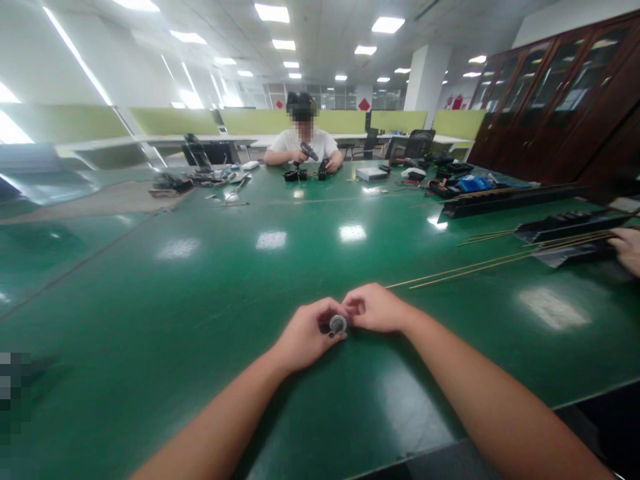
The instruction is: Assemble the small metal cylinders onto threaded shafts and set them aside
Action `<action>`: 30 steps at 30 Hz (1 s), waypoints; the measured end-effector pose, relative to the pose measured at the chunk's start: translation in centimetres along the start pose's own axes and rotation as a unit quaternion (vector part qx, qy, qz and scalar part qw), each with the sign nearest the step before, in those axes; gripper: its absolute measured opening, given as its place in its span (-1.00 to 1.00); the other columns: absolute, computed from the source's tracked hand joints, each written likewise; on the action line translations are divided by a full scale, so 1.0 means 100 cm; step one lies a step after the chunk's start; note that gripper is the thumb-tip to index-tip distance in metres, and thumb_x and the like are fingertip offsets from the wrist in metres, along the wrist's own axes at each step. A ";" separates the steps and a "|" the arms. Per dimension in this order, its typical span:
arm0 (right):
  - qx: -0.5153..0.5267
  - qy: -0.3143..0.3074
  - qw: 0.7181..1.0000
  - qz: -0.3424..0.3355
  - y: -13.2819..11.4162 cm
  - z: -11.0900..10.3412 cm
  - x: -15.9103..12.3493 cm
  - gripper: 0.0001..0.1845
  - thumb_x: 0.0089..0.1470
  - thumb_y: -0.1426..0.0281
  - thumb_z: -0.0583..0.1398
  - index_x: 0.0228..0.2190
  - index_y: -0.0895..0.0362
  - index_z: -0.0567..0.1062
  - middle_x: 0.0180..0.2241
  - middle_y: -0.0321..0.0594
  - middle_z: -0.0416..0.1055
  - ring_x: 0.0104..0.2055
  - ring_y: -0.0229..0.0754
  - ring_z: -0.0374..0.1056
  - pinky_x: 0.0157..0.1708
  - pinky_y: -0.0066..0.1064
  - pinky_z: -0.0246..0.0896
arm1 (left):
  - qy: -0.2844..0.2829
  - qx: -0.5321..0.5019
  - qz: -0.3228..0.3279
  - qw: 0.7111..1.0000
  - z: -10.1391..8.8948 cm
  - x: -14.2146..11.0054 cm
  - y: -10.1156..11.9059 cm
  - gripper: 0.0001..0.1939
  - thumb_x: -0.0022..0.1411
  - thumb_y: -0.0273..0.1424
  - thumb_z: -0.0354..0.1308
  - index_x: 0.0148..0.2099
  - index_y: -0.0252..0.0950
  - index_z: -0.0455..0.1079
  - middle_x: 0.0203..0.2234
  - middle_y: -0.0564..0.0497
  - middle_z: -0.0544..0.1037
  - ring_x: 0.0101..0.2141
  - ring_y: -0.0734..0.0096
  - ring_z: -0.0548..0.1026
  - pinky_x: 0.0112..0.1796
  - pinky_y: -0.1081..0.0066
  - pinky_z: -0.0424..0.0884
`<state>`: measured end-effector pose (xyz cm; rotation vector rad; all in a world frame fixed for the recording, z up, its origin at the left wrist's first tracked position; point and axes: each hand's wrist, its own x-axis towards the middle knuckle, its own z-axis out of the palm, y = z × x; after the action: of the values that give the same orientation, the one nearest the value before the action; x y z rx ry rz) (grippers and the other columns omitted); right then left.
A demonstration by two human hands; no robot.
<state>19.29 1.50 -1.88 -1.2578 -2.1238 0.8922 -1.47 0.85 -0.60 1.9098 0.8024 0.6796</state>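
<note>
My left hand is closed around a small, round, silvery metal part, its circular end facing me. What kind of part it is I cannot make out. My right hand meets it from the right, fingers curled and pinched at the part's edge; whatever those fingertips hold is hidden. Both hands are just above the green tabletop, near its front edge. Thin brass-coloured rods lie beyond my right hand, running off to the right.
Across the table a person holds a power drill over small black parts. Black metal channels lie at the right, where another person's hand touches the rods. Tools and a white box stand along the far side.
</note>
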 end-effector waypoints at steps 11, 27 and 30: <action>-0.016 0.020 0.999 -0.028 -0.002 0.000 0.000 -0.87 -0.12 0.50 0.29 -0.40 0.15 0.57 -0.53 -0.36 0.44 -0.50 -0.34 0.29 -0.51 -0.54 0.09 | 0.059 0.019 0.047 0.997 0.000 -0.001 0.001 -0.79 0.12 -0.49 0.27 -0.15 -0.28 0.45 -0.19 -0.03 0.58 -0.19 0.35 0.56 -0.11 0.35 0.48; 0.018 0.104 0.988 -0.111 -0.013 -0.003 -0.004 -0.58 -0.12 0.53 0.32 -0.13 0.13 0.55 -0.29 -0.22 0.51 -0.35 -0.23 0.40 -0.35 -0.44 0.31 | 0.219 0.193 0.130 0.948 -0.006 -0.001 0.006 -0.76 0.09 -0.51 0.32 -0.15 -0.18 0.53 -0.25 0.04 0.52 -0.21 0.40 0.49 -0.16 0.41 0.42; 0.010 0.107 0.986 -0.126 -0.017 -0.005 -0.006 -0.56 -0.14 0.47 0.37 -0.13 0.12 0.55 -0.25 -0.20 0.52 -0.28 -0.18 0.42 -0.27 -0.39 0.32 | 0.214 0.197 0.129 0.948 -0.006 -0.002 0.007 -0.76 0.11 -0.49 0.31 -0.13 -0.17 0.53 -0.25 0.04 0.52 -0.21 0.40 0.49 -0.16 0.40 0.42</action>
<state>18.94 0.53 -0.28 -0.9974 -2.0396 0.6388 -1.85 0.75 0.24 2.2893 1.0246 1.1971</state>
